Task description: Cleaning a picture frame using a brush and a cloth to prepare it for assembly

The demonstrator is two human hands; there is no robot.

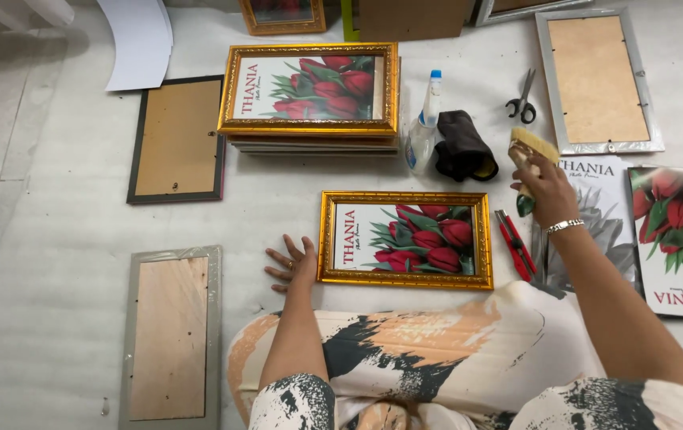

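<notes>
- Head camera looks down at a person sitting on a pale floor (55, 239) with picture frames all around.
- Left hand (292, 263) lies flat on the floor with fingers spread out, holding nothing. Its thumb side touches the left edge of a gold picture frame (405, 239).
- This gold frame lies flat, face up, just in front of the person's lap. It has a shiny carved edge and shows red tulips with green leaves on white.
- Right hand (544, 185) is lifted and closed around a tan sponge (532, 145) with a green part lower down. The sponge sticks out past the fingers.
- Just below that hand lies a red cutter (515, 243), right beside the gold frame's right edge.
- To the left of the sponge hand sit a black cloth (461, 143) and a clear glue bottle (423, 127) with a blue tip.
- Past them is a stack of frames (310, 91) with another tulip picture on top.
- Scissors (523, 99) lie just above the sponge hand, next to a silver frame (599, 80) lying face down.
</notes>
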